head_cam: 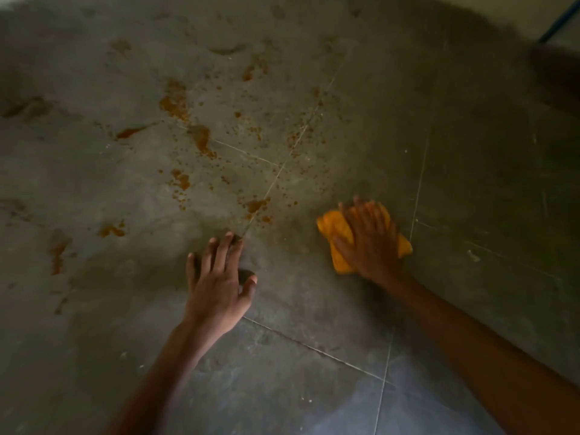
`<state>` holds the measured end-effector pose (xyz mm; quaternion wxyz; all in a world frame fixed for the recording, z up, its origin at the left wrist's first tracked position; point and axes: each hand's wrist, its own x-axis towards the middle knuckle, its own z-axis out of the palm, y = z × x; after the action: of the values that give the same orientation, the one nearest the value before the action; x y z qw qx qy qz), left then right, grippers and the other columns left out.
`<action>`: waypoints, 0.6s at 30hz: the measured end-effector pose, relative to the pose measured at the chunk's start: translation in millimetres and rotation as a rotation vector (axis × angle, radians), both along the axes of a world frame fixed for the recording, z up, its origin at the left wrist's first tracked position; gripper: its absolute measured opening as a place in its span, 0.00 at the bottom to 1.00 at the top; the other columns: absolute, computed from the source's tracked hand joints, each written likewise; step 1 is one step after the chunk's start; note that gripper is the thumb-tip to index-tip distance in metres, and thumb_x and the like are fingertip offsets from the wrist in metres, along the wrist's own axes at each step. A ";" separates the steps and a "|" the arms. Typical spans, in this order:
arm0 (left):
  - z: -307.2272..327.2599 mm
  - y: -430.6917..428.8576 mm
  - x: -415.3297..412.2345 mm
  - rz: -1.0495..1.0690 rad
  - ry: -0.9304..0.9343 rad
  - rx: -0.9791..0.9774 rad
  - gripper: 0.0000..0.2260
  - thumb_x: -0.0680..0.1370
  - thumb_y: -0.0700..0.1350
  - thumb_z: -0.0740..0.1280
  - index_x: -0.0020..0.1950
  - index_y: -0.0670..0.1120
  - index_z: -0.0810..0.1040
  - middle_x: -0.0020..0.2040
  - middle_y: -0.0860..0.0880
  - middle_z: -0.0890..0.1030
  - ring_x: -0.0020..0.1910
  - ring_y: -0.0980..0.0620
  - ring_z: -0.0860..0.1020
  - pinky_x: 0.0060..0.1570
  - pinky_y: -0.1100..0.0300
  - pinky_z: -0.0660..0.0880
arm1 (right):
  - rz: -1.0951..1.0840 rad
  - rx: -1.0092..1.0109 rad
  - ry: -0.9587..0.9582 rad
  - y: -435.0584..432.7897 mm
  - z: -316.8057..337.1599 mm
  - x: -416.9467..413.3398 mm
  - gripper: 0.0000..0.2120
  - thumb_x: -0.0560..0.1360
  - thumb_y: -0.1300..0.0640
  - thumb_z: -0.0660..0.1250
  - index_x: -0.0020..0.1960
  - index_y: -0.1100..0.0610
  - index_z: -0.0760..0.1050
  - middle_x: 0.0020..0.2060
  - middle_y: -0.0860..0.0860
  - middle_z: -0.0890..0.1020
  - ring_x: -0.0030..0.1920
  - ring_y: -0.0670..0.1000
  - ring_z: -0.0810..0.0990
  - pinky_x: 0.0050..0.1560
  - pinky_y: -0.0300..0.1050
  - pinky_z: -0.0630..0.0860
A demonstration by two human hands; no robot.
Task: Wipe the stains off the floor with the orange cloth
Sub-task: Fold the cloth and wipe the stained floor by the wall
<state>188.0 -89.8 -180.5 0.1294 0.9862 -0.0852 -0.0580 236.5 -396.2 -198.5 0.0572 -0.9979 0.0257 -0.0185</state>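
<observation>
Grey floor tiles point(314, 309) fill the view. Orange-brown stains point(175, 102) are splattered over the upper left and middle, the nearest patch point(255, 205) lying just beyond my left fingertips. My right hand point(365, 243) lies flat on the folded orange cloth point(332, 229), pressing it to the floor right of the stains. The cloth shows on both sides of the hand. My left hand point(219, 277) rests on the floor with its fingers spread, holding nothing, left of the cloth.
Pale grout lines point(419, 189) cross the tiles. A light wall with a blue line point(558, 23) shows at the top right corner. A small pale speck point(472, 255) lies right of the cloth. My forearms reach in from the bottom edge.
</observation>
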 end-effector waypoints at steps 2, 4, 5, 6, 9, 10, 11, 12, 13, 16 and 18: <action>1.3 -3.2 3.6 0.002 0.044 0.042 0.32 0.78 0.61 0.52 0.79 0.50 0.50 0.80 0.50 0.50 0.78 0.45 0.50 0.74 0.36 0.50 | -0.111 0.052 0.062 43.5 3.9 44.0 0.38 0.73 0.30 0.48 0.79 0.44 0.56 0.80 0.52 0.59 0.79 0.62 0.53 0.73 0.71 0.54; 6.7 -3.1 7.3 -0.009 0.062 0.082 0.32 0.78 0.60 0.57 0.78 0.50 0.51 0.79 0.50 0.52 0.77 0.45 0.54 0.73 0.39 0.56 | 0.001 0.006 0.054 97.0 5.1 47.3 0.39 0.73 0.30 0.45 0.80 0.46 0.55 0.79 0.54 0.60 0.79 0.63 0.53 0.72 0.73 0.53; 12.4 -3.0 8.4 -0.007 0.058 0.104 0.32 0.78 0.60 0.60 0.78 0.50 0.54 0.78 0.50 0.55 0.76 0.45 0.57 0.71 0.41 0.60 | 0.109 -0.027 0.040 112.3 7.1 31.1 0.38 0.74 0.31 0.46 0.79 0.46 0.56 0.79 0.53 0.61 0.79 0.63 0.55 0.72 0.72 0.55; 19.6 -2.5 8.3 0.013 0.047 0.124 0.31 0.77 0.59 0.62 0.76 0.50 0.58 0.76 0.50 0.60 0.73 0.46 0.61 0.68 0.44 0.64 | 0.218 -0.055 0.021 115.4 8.7 7.1 0.36 0.74 0.32 0.49 0.79 0.45 0.56 0.79 0.52 0.61 0.79 0.61 0.55 0.71 0.69 0.57; 34.3 4.5 4.0 0.108 0.032 0.166 0.26 0.75 0.57 0.65 0.71 0.51 0.64 0.69 0.51 0.67 0.67 0.47 0.67 0.61 0.48 0.67 | 0.368 -0.073 0.052 79.9 6.9 -62.3 0.37 0.72 0.33 0.57 0.79 0.41 0.55 0.80 0.47 0.59 0.80 0.58 0.54 0.70 0.65 0.61; 35.0 8.1 1.2 0.118 0.050 0.161 0.27 0.75 0.58 0.65 0.71 0.52 0.64 0.70 0.51 0.66 0.67 0.47 0.67 0.61 0.48 0.67 | 0.349 -0.078 0.039 61.0 5.3 -61.7 0.38 0.72 0.33 0.57 0.79 0.41 0.56 0.79 0.48 0.60 0.80 0.58 0.55 0.70 0.66 0.62; 33.6 14.4 -1.2 0.121 0.068 0.150 0.28 0.75 0.60 0.65 0.72 0.53 0.62 0.71 0.52 0.64 0.68 0.47 0.66 0.62 0.47 0.67 | 0.286 -0.098 0.035 50.2 1.5 -46.3 0.37 0.72 0.33 0.57 0.79 0.42 0.57 0.79 0.49 0.62 0.79 0.59 0.57 0.70 0.68 0.62; 30.8 20.8 -1.5 0.121 0.084 0.133 0.30 0.75 0.62 0.64 0.73 0.53 0.60 0.72 0.52 0.62 0.69 0.47 0.64 0.62 0.46 0.67 | 0.178 -0.119 0.041 48.4 -0.4 -22.1 0.36 0.73 0.33 0.55 0.78 0.43 0.59 0.78 0.50 0.64 0.79 0.60 0.58 0.70 0.70 0.61; 28.5 26.4 -1.4 0.127 0.101 0.121 0.33 0.74 0.64 0.64 0.74 0.54 0.58 0.74 0.52 0.61 0.70 0.46 0.63 0.63 0.46 0.67 | 0.048 -0.108 0.034 58.3 0.6 7.9 0.35 0.74 0.32 0.52 0.78 0.45 0.60 0.78 0.52 0.64 0.78 0.61 0.58 0.70 0.71 0.60; 20.4 40.9 5.2 0.152 0.150 0.120 0.41 0.70 0.71 0.62 0.77 0.54 0.54 0.76 0.52 0.57 0.72 0.45 0.59 0.64 0.44 0.67 | -0.147 0.056 0.129 145.9 8.2 82.0 0.37 0.77 0.32 0.48 0.80 0.50 0.53 0.81 0.56 0.55 0.80 0.64 0.48 0.71 0.76 0.48; 21.3 43.3 6.8 0.158 0.144 0.092 0.41 0.69 0.71 0.64 0.76 0.55 0.55 0.75 0.53 0.57 0.71 0.45 0.59 0.63 0.44 0.69 | 0.064 0.027 0.111 204.1 10.9 73.4 0.36 0.78 0.33 0.49 0.80 0.50 0.52 0.80 0.55 0.54 0.80 0.64 0.47 0.71 0.76 0.47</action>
<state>194.8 -46.5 -159.3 0.0941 0.9880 0.0053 -0.1223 309.9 -192.0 -187.6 0.0694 -0.9968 -0.0027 0.0391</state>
